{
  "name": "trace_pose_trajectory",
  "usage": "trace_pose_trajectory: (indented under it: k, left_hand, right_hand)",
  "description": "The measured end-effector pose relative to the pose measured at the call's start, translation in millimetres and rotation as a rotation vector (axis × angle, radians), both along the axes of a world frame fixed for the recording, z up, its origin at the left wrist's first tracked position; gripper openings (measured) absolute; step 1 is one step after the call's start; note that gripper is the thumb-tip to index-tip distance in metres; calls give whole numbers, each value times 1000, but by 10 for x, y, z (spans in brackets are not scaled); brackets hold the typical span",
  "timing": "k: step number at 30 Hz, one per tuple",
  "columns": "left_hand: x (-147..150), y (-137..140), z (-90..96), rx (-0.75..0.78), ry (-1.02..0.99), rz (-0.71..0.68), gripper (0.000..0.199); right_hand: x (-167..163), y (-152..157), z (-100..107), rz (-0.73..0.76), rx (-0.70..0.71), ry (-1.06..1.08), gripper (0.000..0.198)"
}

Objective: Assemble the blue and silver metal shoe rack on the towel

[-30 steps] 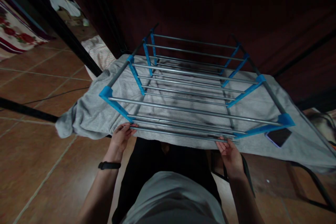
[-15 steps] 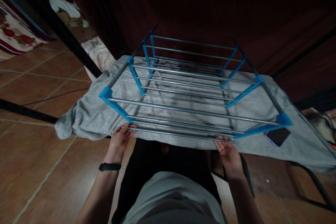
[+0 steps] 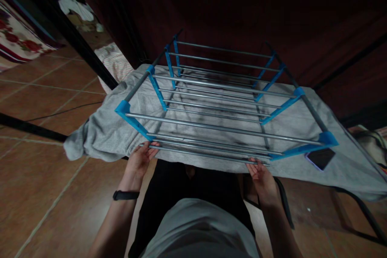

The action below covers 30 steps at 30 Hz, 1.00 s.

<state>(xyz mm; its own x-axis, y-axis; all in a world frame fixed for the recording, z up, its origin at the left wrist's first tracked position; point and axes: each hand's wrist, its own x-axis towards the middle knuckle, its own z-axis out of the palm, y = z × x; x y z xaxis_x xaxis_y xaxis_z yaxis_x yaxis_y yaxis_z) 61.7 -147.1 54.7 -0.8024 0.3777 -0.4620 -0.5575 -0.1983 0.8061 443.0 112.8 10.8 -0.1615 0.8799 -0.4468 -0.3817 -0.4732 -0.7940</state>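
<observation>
A rack of grey metal tubes with blue plastic brackets (image 3: pixel 328 139) lies in front of me on a grey cloth (image 3: pixel 99 135). A loose metal tube (image 3: pixel 199 154) runs along its near side, close to the cloth's front edge. My left hand (image 3: pixel 140 159) grips this tube near its left end, fingers closed around it. Near the right end, my right hand (image 3: pixel 260 175) pinches the same tube between thumb and fingers. Other metal tubes lie just beyond it, beside the rack's lower brackets. Whether the held tube touches them, I cannot tell.
A dark phone (image 3: pixel 320 158) lies on the cloth near the rack's right front corner. Black metal poles (image 3: pixel 72 36) stand at the left. A dark red curtain (image 3: pixel 236 8) hangs behind. A thin cable (image 3: pixel 66 109) crosses the tiled floor.
The held tube has shifted very slightly to the left, with both hands still on it. The rack and the phone are essentially where they were.
</observation>
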Motion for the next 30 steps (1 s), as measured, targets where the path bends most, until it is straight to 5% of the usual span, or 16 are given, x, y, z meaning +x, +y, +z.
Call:
trace_pose_trajectory:
  k: [30]
  left_hand:
    - [706, 424, -150, -3, -288, -209, 7]
  right_hand:
    - [-42, 10, -53, 18, -19, -10, 16]
